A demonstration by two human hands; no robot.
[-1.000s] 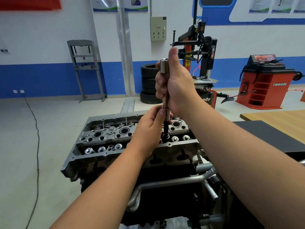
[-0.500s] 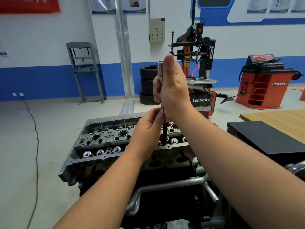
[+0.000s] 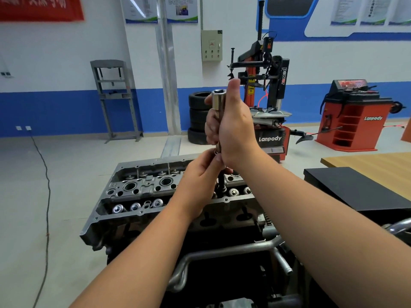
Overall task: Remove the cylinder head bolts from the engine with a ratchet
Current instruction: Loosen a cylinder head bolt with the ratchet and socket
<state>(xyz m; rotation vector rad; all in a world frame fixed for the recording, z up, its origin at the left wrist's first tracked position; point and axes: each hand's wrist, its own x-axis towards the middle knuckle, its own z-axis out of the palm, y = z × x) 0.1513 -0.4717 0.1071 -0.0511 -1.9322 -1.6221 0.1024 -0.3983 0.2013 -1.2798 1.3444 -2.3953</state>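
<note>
Socket (image 3: 218,99): polished metal, glossy, smooth. Extension bar (image 3: 221,182): dark metal, duller. Cylinder head (image 3: 133,192): bare cast metal, grey, matt, slightly rough; valve caps (image 3: 117,208) shiny. Coolant pipe (image 3: 222,250): smooth metal, satin sheen. Tabletop (image 3: 373,165): pale wood, matt. Black box (image 3: 355,187): matt. Tyres (image 3: 198,116): matt black rubber. Balancer (image 3: 355,116): red painted casing, semi-gloss.

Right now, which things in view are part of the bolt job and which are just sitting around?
In the job:
- socket tool, upright, gripped by right hand
- left hand, pinching the shaft lower down
- cylinder head

Lying about:
- stacked tyres
- tyre changer
- red wheel balancer
- grey press frame
- black box
</note>
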